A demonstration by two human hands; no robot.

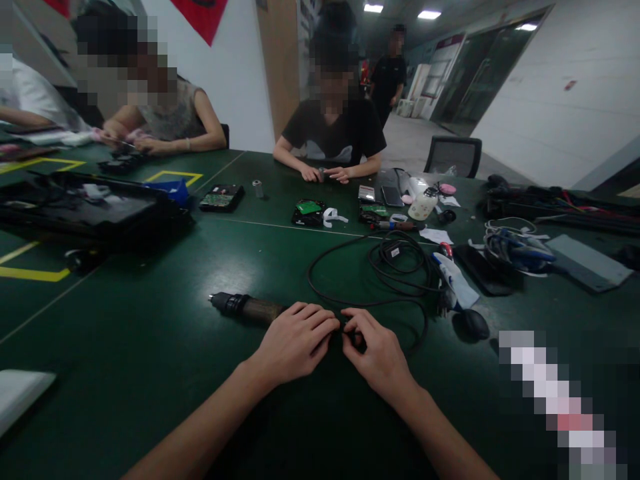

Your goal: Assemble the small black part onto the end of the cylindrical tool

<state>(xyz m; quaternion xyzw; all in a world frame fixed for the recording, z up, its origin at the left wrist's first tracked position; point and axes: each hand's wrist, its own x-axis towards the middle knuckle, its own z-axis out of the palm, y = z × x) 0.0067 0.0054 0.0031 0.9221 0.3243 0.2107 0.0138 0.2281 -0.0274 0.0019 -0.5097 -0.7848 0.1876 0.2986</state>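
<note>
So this is a dark green tabletop (pixel 150 327) with thin pale seams and parts scattered all over. Closest up, the left hand (pixel 299 337) is wrapped round the back end of a dark, stick-shaped power screwdriver with a brownish grip (pixel 257 309), lying on its side mid-table, tip pointing left. The right hand (pixel 376 345) is just beside it, thumb and fingers curled in near something small and dark, probably the end of the long, thin black cable (pixel 384 251) looped beyond. Can't tell if it's actually pinched.

Progress-wise, the screwdriver's in hand, but fingers hide its back end, so no clue if the cable's attached. Looks mid-step to me, with the loops left loose.

Containers: a big shallow black tray-like casing (pixel 125 230) on the left has whitish pieces (pixel 97 191) in it. Over right, a pale patterned bottle (pixel 423 205) stands upright, contents not visible. Far side, a person in a black T-shirt (pixel 357 130) sits working.
</note>
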